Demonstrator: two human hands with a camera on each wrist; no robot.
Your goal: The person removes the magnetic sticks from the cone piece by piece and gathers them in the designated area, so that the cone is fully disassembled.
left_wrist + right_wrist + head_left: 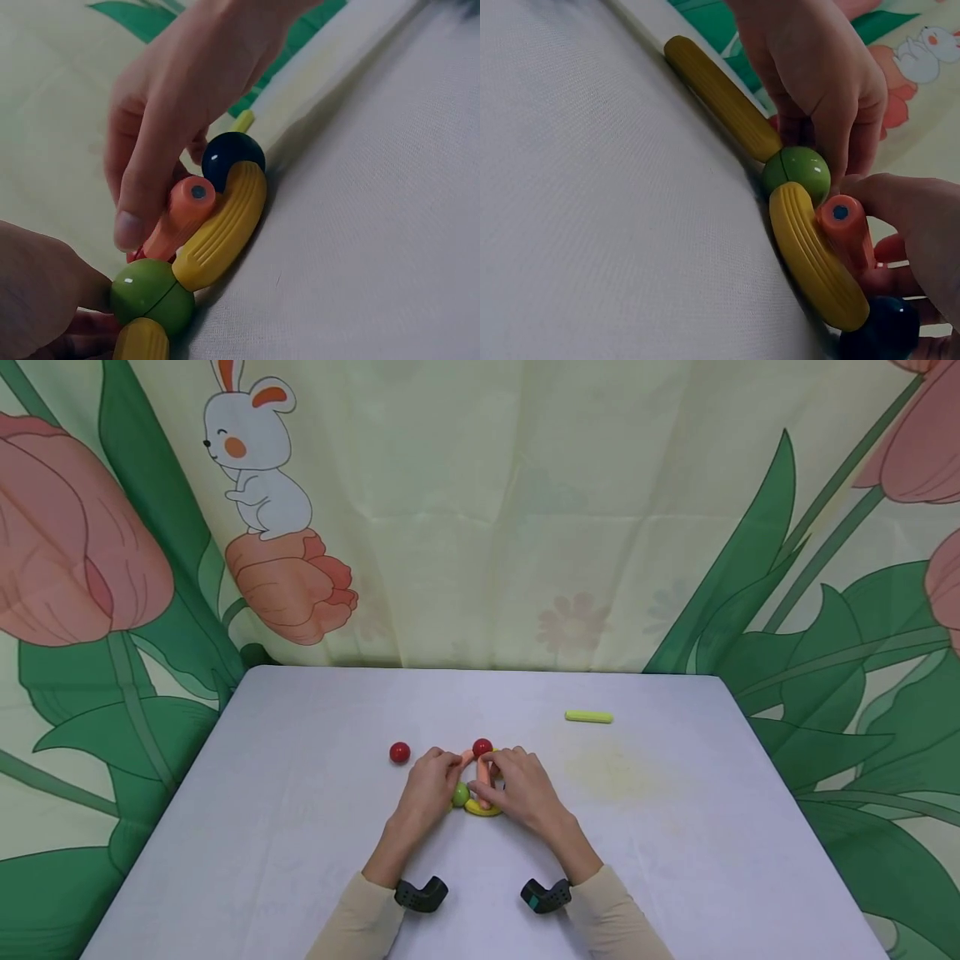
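On the white table, several toy rods and balls touch between the two hands. My left hand [431, 785] pinches an orange rod [467, 759] that slants toward a red ball [482, 747]. With thumb and fingers, my right hand [528, 785] grips a second orange rod [180, 217], its round end with a dark centre facing the wrist cameras. A green ball [799, 171] joins a straight yellow rod [724, 97] and a curved yellow rod [817, 255]. At the curved rod's other end sits a dark blue ball [233, 159]. Fingers hide part of the far side.
A loose red ball [400, 752] lies left of the hands. Farther back on the right rests a yellow-green rod [588, 717]. A printed curtain [465, 510] hangs behind the table's [712, 843] back edge.
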